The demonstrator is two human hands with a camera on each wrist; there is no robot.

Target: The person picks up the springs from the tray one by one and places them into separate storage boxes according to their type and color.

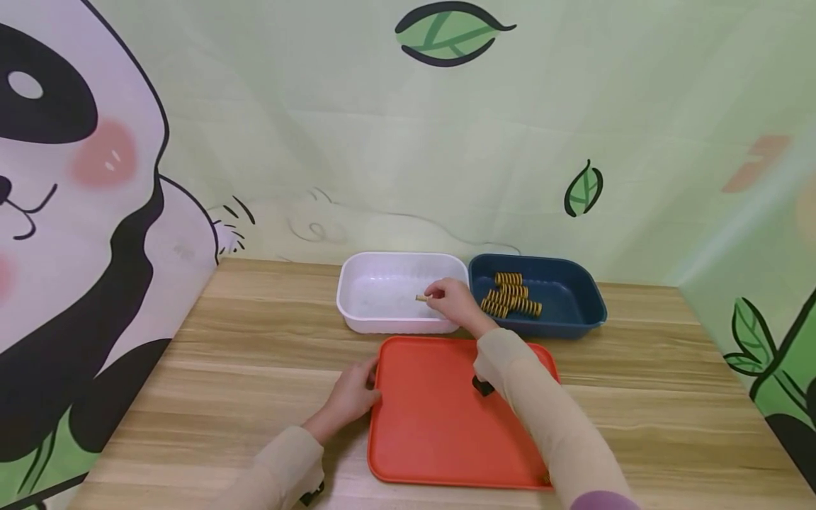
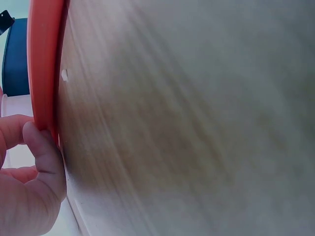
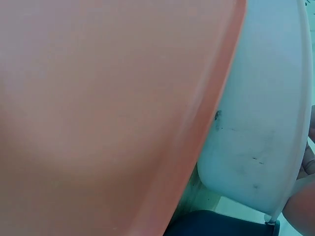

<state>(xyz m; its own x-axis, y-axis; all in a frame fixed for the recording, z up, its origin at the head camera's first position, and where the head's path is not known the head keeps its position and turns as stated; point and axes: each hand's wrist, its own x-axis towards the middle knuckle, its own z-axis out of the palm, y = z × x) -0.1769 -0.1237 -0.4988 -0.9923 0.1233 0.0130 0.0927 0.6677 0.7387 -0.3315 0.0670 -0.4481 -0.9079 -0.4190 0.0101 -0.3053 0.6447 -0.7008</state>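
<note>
My right hand [image 1: 455, 303] is over the white basin [image 1: 403, 327] and pinches a small, thin brass-coloured piece [image 1: 421, 298] between thumb and fingertips. Most of that piece is hidden by the fingers. In the right wrist view, only part of the right hand [image 3: 301, 201] shows, past the basin's far rim. On the near side, a flat red tray [image 1: 446, 418] lies on the wooden table. My left hand [image 1: 349, 398] holds the tray's left edge, and the left wrist view shows the thumb [image 2: 47, 155] against its rim.
Right beside the white basin stands a dark blue basin [image 1: 570, 297] with several brass-coloured coil springs [image 1: 510, 294] piled in its left part. A green printed backdrop [image 1: 319, 142] rises behind the table [image 1: 255, 340]. My right sleeve [image 1: 554, 418] covers part of the tray's right side.
</note>
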